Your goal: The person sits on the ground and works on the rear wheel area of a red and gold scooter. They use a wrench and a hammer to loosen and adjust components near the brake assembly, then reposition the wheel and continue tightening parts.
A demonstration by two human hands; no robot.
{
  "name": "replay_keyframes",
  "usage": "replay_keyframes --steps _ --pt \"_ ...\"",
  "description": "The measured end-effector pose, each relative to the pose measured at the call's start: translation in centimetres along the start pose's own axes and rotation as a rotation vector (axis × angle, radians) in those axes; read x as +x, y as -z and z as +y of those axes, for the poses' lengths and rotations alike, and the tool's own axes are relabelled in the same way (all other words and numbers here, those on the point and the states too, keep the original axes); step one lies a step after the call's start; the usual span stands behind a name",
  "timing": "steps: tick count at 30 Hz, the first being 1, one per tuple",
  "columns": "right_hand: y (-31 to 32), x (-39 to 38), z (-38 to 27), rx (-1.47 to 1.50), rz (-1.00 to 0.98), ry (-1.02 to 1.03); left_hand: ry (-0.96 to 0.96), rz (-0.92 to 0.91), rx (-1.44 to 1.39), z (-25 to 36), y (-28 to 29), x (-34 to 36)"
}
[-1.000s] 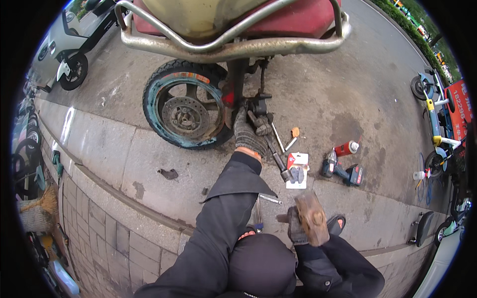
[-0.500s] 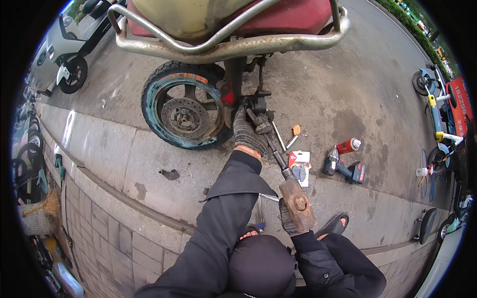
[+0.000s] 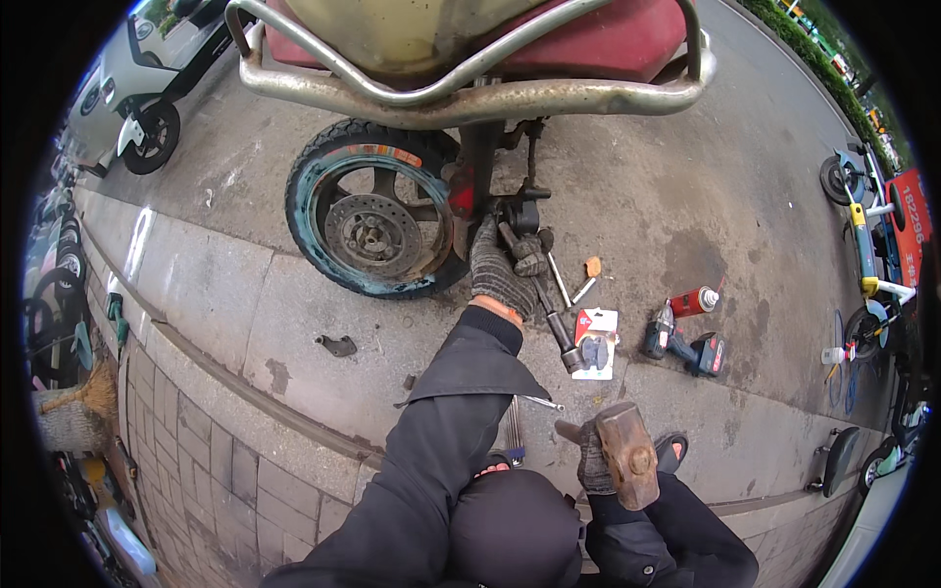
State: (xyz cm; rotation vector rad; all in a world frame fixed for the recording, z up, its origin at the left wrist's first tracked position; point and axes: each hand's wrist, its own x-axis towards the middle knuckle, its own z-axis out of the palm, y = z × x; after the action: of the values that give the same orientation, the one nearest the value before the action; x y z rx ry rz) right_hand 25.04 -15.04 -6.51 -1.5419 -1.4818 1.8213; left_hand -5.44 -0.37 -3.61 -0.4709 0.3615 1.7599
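Note:
My left hand (image 3: 502, 271), in a grey knit glove, is closed around a dark steel bar (image 3: 555, 317) with a thick round end. The bar's far part and my fingers are against a black brake caliper (image 3: 521, 212) beside the fork. My right hand (image 3: 594, 463), also gloved, grips a hammer by its handle. The rusty hammer head (image 3: 628, 457) is in front of my right leg, apart from the bar's end. To the left of the caliper, a wheel (image 3: 373, 227) with a brake disc leans under the red vehicle's front, its rim painted blue.
A metal bumper bar (image 3: 470, 104) juts over the work. Right of the bar are a card pack with dark pads (image 3: 595, 345), a cordless impact driver (image 3: 701, 351) and a red spray can (image 3: 694, 302). A small dark metal piece (image 3: 337, 345) rests on the pavement, left of my arm.
My right hand has drawn the hammer back from the bar's end, toward my body and to the right. The left hand still holds the bar at the caliper.

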Motion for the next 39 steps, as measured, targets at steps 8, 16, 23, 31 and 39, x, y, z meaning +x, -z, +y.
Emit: replay_keyframes --steps 8,16,23,31,39 --pt "-2.9 3.5 -2.1 -0.357 0.188 0.442 0.047 -0.030 0.004 0.2 0.5 0.0" --pt "-6.0 4.6 -6.9 -0.448 0.179 0.740 0.089 -0.105 -0.156 -0.1 1.3 0.8" --pt "-7.0 4.1 -9.2 -0.355 -0.115 0.684 0.111 -0.035 -0.107 -0.4 0.4 -0.3" --pt "-9.1 3.2 -12.2 -0.594 -0.272 0.643 -0.097 -0.033 -0.203 -1.1 0.4 0.3" --pt "-7.9 5.4 -9.2 -0.529 0.161 0.760 -0.034 0.008 -0.111 -1.9 0.9 1.2"
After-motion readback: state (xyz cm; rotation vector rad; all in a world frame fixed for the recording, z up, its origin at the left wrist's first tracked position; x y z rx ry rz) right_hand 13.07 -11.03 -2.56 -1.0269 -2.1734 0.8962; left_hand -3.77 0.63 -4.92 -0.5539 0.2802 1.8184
